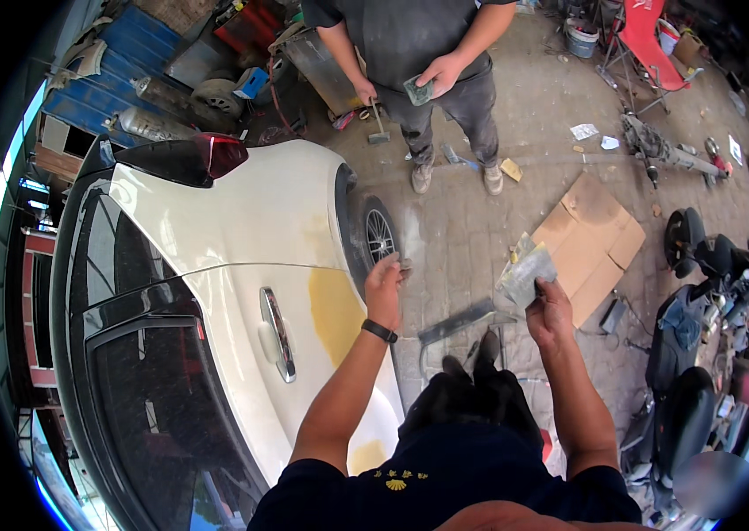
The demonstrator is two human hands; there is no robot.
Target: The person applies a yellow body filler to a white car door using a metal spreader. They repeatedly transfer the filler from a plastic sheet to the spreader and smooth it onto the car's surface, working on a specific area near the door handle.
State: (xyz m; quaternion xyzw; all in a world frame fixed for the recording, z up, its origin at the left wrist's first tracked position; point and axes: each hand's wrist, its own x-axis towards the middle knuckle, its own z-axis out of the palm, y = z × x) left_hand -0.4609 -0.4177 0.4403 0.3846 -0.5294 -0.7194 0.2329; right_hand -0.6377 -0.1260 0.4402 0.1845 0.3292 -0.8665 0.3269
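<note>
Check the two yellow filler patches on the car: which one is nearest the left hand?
The upper patch, beside the left hand behind the door handle; the other sits lower.

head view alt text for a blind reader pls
A person's left hand works at a yellowish filler patch on a white car, while the right hand holds a smeared mixing board. Another person stands ahead holding a hammer.

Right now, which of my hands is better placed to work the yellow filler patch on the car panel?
Left. Your left hand is raised beside the white car panel, just above the yellow filler patch. Your right hand is off over the paving, holding a smeared board.
</note>
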